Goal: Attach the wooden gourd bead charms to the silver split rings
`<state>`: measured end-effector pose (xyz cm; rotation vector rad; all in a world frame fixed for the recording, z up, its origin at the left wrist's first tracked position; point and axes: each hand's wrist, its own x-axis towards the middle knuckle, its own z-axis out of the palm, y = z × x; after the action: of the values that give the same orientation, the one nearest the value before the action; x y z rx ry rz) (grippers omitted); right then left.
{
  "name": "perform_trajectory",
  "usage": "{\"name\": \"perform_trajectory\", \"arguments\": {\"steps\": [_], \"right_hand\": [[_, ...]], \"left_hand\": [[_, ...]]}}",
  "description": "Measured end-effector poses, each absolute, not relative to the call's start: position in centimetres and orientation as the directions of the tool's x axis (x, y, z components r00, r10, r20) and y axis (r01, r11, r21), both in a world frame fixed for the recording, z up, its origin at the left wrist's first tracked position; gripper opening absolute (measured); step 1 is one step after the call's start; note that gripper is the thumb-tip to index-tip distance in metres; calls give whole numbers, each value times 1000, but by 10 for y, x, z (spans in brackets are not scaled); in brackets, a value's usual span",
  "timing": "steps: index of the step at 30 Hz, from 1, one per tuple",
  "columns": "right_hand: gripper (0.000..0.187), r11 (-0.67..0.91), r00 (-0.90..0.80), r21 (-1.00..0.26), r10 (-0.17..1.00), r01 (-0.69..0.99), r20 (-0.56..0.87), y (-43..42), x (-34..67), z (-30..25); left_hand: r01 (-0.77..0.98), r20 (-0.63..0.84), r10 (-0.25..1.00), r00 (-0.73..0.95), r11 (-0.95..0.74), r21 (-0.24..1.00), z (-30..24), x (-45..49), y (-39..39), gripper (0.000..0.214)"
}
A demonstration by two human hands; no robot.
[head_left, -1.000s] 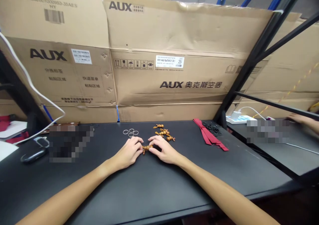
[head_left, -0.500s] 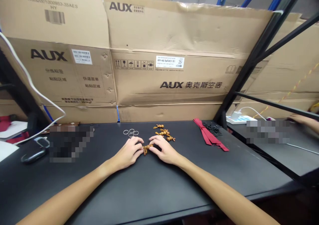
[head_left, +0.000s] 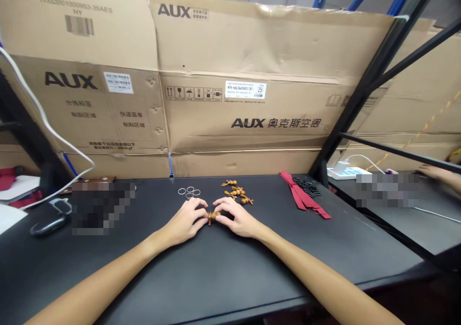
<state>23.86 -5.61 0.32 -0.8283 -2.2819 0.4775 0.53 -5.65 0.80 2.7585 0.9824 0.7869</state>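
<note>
Black table (head_left: 223, 267) under stacked cardboard boxes (head_left: 252, 75), both hands meeting over one small wooden charm.

On that table the wooden gourd charm (head_left: 212, 215) lies pinched between the fingertips of the left hand (head_left: 185, 219) and the right hand (head_left: 237, 218), each closed on one end. Just behind the charm sit more wooden gourds (head_left: 237, 192); behind and left, metal rings (head_left: 189, 191); well to its right, red ribbons (head_left: 302, 198) beside black loops (head_left: 308, 185).
</note>
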Motion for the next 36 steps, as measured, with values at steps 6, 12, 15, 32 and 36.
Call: {"name": "perform_trajectory", "arguments": {"steps": [6,12,15,32,36], "right_hand": [[12,671,-442,-481,737,564,511,-48,241,-4],[13,696,-458,-459,713,552,530,-49,240,-5],[13,673,-423,-442,728,593,540,-46,241,-7],[20,702,-471,-335,686,628,554,-55,238,-1],[14,661,-461,-296,716,689,524,-55,234,-2]], "left_hand": [[564,428,626,652,-777,279,9,5,-57,16],[577,420,636,647,-769,275,10,7,-58,16],[595,424,652,629,-754,278,9,6,-58,9],[631,389,654,649,-748,206,13,8,-63,18],[706,393,707,588,-686,176,5,8,-58,20]]}}
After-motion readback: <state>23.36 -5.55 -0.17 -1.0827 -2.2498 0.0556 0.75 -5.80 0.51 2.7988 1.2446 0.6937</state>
